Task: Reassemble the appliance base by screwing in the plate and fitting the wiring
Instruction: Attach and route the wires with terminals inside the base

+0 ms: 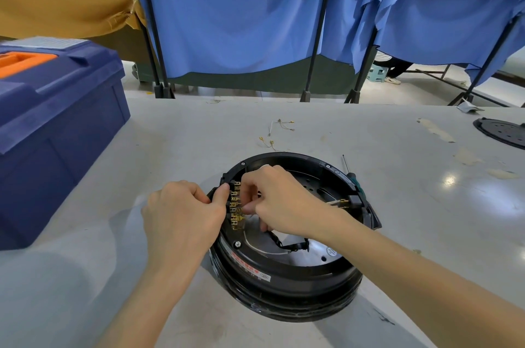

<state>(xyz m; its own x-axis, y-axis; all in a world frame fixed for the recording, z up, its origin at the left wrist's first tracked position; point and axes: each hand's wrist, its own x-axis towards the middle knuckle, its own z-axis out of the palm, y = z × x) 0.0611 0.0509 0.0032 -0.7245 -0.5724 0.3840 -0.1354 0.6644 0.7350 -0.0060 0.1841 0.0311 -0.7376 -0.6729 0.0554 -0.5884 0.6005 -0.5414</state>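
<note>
A round black appliance base [287,288] lies upside down on the grey table, its silver plate [312,254] showing inside the rim. A row of brass terminals [236,205] runs along the base's left inner edge. My left hand [184,214] grips the left rim beside the terminals, thumb against them. My right hand [278,200] reaches in from the right and pinches something small at the terminals; what it pinches is hidden by the fingers. A black cable [287,244] lies across the plate. Loose wires with brass lugs [279,131] lie on the table behind the base.
A blue toolbox [54,126] with an orange handle stands at the left. A screwdriver [350,173] lies behind the base's right rim. A black round cover [502,131] sits at the far right. Blue curtains on black stands close off the back.
</note>
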